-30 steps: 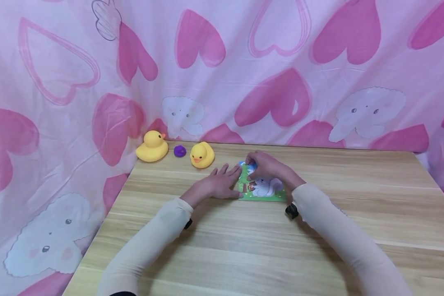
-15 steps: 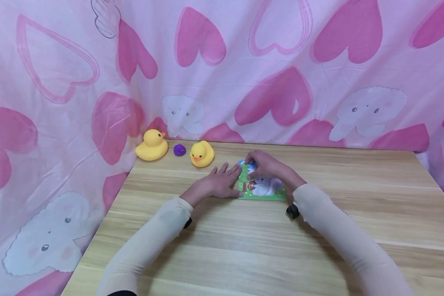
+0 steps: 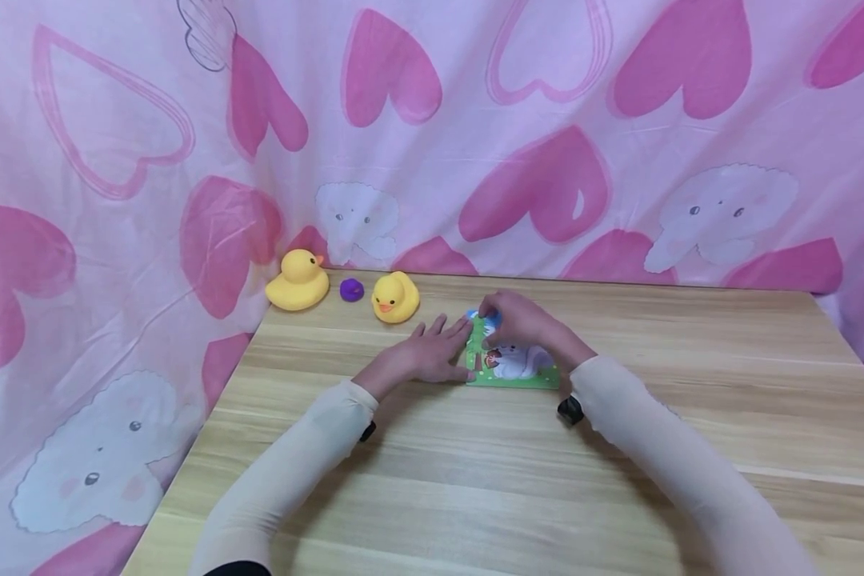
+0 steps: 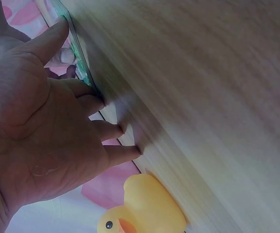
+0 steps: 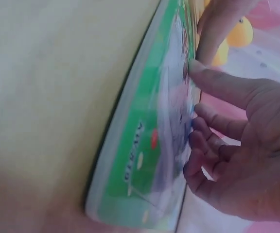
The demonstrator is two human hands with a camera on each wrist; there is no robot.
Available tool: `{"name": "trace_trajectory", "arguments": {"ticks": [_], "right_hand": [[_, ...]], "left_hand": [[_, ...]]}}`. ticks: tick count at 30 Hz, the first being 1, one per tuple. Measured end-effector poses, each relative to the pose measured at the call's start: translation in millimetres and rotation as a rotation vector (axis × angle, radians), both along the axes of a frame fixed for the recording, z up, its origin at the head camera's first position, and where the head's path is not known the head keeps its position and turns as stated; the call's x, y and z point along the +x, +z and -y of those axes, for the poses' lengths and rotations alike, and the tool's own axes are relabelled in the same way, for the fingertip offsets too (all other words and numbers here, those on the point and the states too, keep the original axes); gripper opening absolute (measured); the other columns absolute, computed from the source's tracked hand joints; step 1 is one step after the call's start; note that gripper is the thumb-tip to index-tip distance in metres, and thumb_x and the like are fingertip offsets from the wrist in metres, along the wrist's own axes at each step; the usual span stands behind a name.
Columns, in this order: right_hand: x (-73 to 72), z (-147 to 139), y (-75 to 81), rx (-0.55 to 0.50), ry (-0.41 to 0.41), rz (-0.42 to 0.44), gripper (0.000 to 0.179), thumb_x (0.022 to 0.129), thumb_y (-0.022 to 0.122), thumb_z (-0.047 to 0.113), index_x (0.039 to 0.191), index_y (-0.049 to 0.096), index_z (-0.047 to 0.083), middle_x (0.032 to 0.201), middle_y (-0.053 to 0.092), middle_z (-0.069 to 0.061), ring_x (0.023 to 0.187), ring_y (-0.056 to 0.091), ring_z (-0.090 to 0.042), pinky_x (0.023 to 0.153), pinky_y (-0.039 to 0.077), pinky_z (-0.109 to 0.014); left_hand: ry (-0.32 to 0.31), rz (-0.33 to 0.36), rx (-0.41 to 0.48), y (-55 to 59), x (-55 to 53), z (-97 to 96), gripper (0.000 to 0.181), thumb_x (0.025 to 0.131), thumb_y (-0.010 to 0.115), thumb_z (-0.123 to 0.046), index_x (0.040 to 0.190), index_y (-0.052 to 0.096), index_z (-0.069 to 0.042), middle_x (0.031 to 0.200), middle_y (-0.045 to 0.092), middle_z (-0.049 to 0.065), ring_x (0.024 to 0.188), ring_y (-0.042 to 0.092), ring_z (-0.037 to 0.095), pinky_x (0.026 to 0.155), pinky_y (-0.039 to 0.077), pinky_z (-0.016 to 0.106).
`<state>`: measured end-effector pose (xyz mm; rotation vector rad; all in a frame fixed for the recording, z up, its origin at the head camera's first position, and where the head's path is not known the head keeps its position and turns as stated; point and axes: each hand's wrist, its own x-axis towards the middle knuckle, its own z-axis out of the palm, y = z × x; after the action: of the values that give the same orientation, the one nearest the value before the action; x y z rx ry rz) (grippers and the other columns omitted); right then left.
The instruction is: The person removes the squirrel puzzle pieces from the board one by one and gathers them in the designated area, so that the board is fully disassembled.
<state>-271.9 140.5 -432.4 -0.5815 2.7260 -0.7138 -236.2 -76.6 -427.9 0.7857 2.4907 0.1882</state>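
Note:
A thin flat picture board (image 3: 522, 374) lies on the table, with a pale squirrel-like animal over green ground and a strip of blue at the top. My left hand (image 3: 432, 356) is spread at its left side; in the left wrist view the thumb (image 4: 57, 34) touches the board's edge while the other fingertips meet the tabletop. Over the board's upper part arches my right hand (image 3: 526, 324). In the right wrist view its thumb (image 5: 222, 85) and bent fingers stand apart, tips at the picture surface. The right hand covers part of the picture's upper right.
Toward the back left, a large yellow rubber duck (image 3: 298, 280), a small purple duck (image 3: 351, 290) and another yellow duck (image 3: 395, 298) stand in a row. A pink heart-patterned curtain (image 3: 432, 192) hangs behind and left of the wooden table (image 3: 461, 488).
Both hands keep their places at the board. The head view has shifted very slightly; nothing else visibly moves.

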Motion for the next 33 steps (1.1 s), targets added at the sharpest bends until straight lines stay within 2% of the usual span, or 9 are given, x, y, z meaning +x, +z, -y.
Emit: {"name": "trace_trajectory", "arguments": {"ticks": [5, 9, 11, 16, 18, 22, 25, 29, 33], "right_hand": [[-9.8, -4.4, -7.7, -0.080, 0.009, 0.091, 0.049, 0.084, 0.090, 0.016, 0.124, 0.062, 0.008, 0.126, 0.064, -0.012, 0.118, 0.060, -0.029, 0.112, 0.050, -0.050], [-10.9, -5.7, -10.2, -0.105, 0.030, 0.099, 0.050, 0.086, 0.088, 0.015, 0.126, 0.060, 0.006, 0.126, 0.061, -0.013, 0.119, 0.058, -0.029, 0.114, 0.048, -0.050], [-10.7, -6.0, -10.6, -0.108, 0.040, 0.098, 0.051, 0.086, 0.088, 0.015, 0.128, 0.059, 0.006, 0.128, 0.060, -0.014, 0.120, 0.057, -0.029, 0.114, 0.048, -0.050], [-10.0, -7.7, -10.8, -0.091, 0.038, 0.090, 0.052, 0.087, 0.087, 0.017, 0.130, 0.058, 0.006, 0.130, 0.057, -0.014, 0.120, 0.055, -0.030, 0.115, 0.047, -0.051], [-9.7, -8.1, -10.6, -0.087, 0.034, 0.084, 0.052, 0.087, 0.087, 0.018, 0.130, 0.058, 0.007, 0.130, 0.057, -0.013, 0.120, 0.055, -0.029, 0.114, 0.047, -0.051], [-8.1, -9.0, -10.8, -0.110, 0.029, 0.076, 0.053, 0.087, 0.087, 0.016, 0.129, 0.056, 0.007, 0.129, 0.054, -0.013, 0.119, 0.054, -0.029, 0.114, 0.047, -0.051], [-6.8, -9.2, -10.8, -0.136, 0.025, 0.066, 0.053, 0.086, 0.088, 0.014, 0.129, 0.056, 0.008, 0.130, 0.053, -0.013, 0.120, 0.053, -0.030, 0.114, 0.047, -0.052], [-6.1, -10.2, -11.6, -0.148, 0.027, 0.060, 0.054, 0.086, 0.089, 0.015, 0.129, 0.058, 0.011, 0.134, 0.053, -0.013, 0.123, 0.053, -0.030, 0.117, 0.046, -0.054], [-8.1, -13.1, -14.1, -0.156, 0.014, 0.060, 0.051, 0.086, 0.088, 0.012, 0.128, 0.060, 0.011, 0.129, 0.058, -0.011, 0.117, 0.057, -0.028, 0.110, 0.052, -0.050]], "left_hand": [[0.017, 0.024, 0.000, -9.7, -6.6, -0.3, 0.100, 0.101, 0.055, -0.067, 0.172, 0.000, -0.022, 0.180, -0.008, -0.004, 0.167, -0.009, 0.037, 0.133, 0.001, 0.067], [0.021, 0.025, 0.005, -8.3, -6.0, 0.0, 0.102, 0.100, 0.056, -0.069, 0.172, 0.001, -0.021, 0.180, -0.008, -0.004, 0.167, -0.009, 0.038, 0.132, 0.001, 0.068], [0.020, 0.023, -0.001, -0.2, -1.6, -0.9, 0.101, 0.100, 0.057, -0.067, 0.172, 0.003, -0.019, 0.181, -0.006, -0.001, 0.167, -0.008, 0.040, 0.133, 0.001, 0.067], [0.026, 0.024, -0.002, 1.4, -0.4, -2.1, 0.099, 0.102, 0.058, -0.063, 0.172, 0.004, -0.018, 0.181, -0.004, 0.000, 0.167, -0.006, 0.040, 0.133, 0.002, 0.067], [0.030, 0.027, 0.001, -0.7, -2.1, -1.6, 0.101, 0.101, 0.058, -0.065, 0.172, 0.003, -0.019, 0.181, -0.005, -0.001, 0.167, -0.007, 0.039, 0.133, 0.002, 0.067], [0.029, 0.021, 0.015, -14.5, -9.9, 0.4, 0.104, 0.099, 0.056, -0.071, 0.172, 0.000, -0.023, 0.180, -0.008, -0.005, 0.167, -0.009, 0.037, 0.132, 0.001, 0.068], [0.027, 0.016, 0.022, -13.6, -9.4, 0.5, 0.103, 0.099, 0.057, -0.068, 0.172, 0.000, -0.022, 0.180, -0.007, -0.004, 0.167, -0.008, 0.037, 0.132, 0.001, 0.068], [0.015, 0.007, 0.020, -1.6, -2.0, -0.6, 0.100, 0.102, 0.057, -0.064, 0.172, 0.003, -0.017, 0.181, -0.004, 0.001, 0.167, -0.006, 0.040, 0.132, 0.002, 0.068], [0.004, -0.006, 0.016, 2.2, 1.6, -0.6, 0.098, 0.104, 0.056, -0.062, 0.171, 0.003, -0.014, 0.181, -0.004, 0.003, 0.167, -0.005, 0.041, 0.133, 0.003, 0.068]]}}
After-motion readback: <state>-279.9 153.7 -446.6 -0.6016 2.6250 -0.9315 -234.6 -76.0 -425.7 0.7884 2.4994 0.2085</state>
